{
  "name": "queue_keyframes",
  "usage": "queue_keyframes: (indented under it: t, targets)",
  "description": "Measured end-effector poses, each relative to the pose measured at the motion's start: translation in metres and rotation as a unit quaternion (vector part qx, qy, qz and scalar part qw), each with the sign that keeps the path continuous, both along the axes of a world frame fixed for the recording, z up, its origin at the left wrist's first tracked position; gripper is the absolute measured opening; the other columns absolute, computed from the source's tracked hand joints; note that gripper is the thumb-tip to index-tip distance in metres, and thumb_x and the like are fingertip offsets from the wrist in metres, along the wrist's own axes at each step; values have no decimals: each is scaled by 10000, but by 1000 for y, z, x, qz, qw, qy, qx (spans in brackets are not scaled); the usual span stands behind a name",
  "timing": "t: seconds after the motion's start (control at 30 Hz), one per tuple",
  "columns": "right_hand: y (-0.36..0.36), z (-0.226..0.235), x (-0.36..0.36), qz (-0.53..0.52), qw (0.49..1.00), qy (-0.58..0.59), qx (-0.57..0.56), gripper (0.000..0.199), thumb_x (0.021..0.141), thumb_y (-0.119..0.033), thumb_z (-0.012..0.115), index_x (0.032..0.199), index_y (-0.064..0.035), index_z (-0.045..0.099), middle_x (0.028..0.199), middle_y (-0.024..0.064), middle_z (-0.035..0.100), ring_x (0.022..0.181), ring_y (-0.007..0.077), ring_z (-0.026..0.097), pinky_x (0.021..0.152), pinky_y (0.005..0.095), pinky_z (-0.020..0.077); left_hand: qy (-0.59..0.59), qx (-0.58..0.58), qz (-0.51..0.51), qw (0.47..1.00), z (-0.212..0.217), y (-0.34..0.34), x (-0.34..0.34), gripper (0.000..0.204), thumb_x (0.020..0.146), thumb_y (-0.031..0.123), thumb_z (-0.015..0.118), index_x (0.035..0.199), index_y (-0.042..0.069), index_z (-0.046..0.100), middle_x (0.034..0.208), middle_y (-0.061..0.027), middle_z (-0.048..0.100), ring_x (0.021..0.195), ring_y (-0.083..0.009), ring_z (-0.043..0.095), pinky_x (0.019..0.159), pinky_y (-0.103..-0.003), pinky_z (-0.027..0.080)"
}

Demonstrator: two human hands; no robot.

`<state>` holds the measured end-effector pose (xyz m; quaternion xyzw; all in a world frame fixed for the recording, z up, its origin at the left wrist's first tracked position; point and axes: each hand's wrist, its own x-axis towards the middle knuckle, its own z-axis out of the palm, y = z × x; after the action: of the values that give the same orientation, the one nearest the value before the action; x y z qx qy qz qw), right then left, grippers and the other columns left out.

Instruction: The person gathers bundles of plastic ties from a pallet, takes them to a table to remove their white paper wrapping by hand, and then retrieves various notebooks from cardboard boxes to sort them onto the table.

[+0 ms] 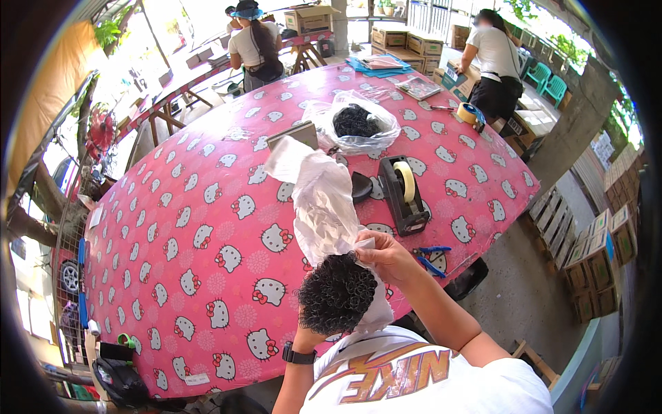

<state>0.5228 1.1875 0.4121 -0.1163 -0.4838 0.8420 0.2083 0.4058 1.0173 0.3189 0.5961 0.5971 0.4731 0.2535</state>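
I see one head view, looking down over a round tabletop [207, 228] w/ pink cartoon-cat cloth.

Hands:
- Left hand [312, 337]: mostly hidden under a bundle of black curly coils [338, 293]; only the wrist w/ a black watch [298, 355] shows. It supports the bundle from below, near edge of view, close to the body. Grip state: I cannot tell, fingers hidden.
- Right hand [386, 257]: grip clenched in a pinch on the upper edge of a white plastic bag [321, 200], just right of the bundle.

Bag: crumpled, rises from the bundle up and far-left over the tabletop; lower part wraps the right side of the coils.

On tabletop:
- Black tape dispenser [403, 193] w/ pale tape roll, right of the bag, near it.
- Clear plastic bag w/ more black coils [355, 123], far side, centre.
- Grey flat board [295, 134], just left of that clear bag, partly behind the white bag.
- Blue-handled cutter [431, 257], at near-right edge, just right of the right hand.
- Second tape roll [470, 114], far right edge.

Background: two other persons stand at the far side, one far-left [252, 45], one far-right [495, 58]; cardboard cartons [407, 41] stacked beyond.
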Motion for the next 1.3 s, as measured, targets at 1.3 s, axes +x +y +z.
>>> queue_keyframes:
  t: [1.3]
  targets:
    - [23,1,35,181,901,-2,394,717,564,-12,660,1227,-92,402,1263,109,400,1213,252,331,1009,375,258,-36,16,102,994,-35,-22,-2,626,754,289,635,1253,35,355,1202,-82,472,1133,-246,415,1008,-360,242]
